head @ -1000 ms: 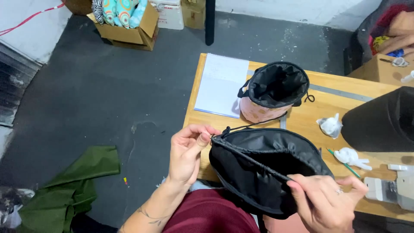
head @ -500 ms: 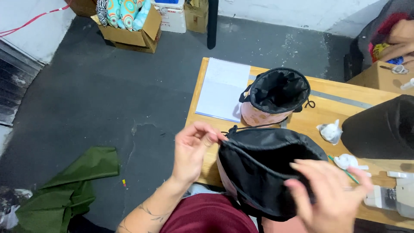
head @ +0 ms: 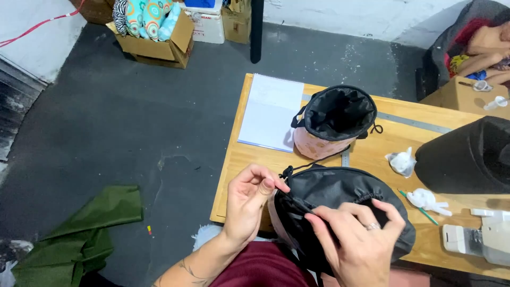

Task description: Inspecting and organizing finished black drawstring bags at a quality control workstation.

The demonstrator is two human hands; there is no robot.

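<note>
Low in the frame, right of centre, a black drawstring bag point(head: 340, 207) lies over the near edge of the wooden bench point(head: 234, 180), partly on the person's lap. The left hand point(head: 249, 204) pinches the bag's rim and black cord point(head: 297, 169) between thumb and fingertips at the bag's left end, which seems to hold the gathered mouth taut. The right hand point(head: 358, 242) is closed on the near rim with fingers curled over the fabric, apparently steadying it against that pull. The two hands sit near each other, both clamped on the bag. Its long axis runs left to right across the frame, mouth toward the person. Behind it, at upper centre, a second bag point(head: 334, 119) with a pink body stands upright, open mouth upward, beside a white notepad point(head: 271, 111).
</note>
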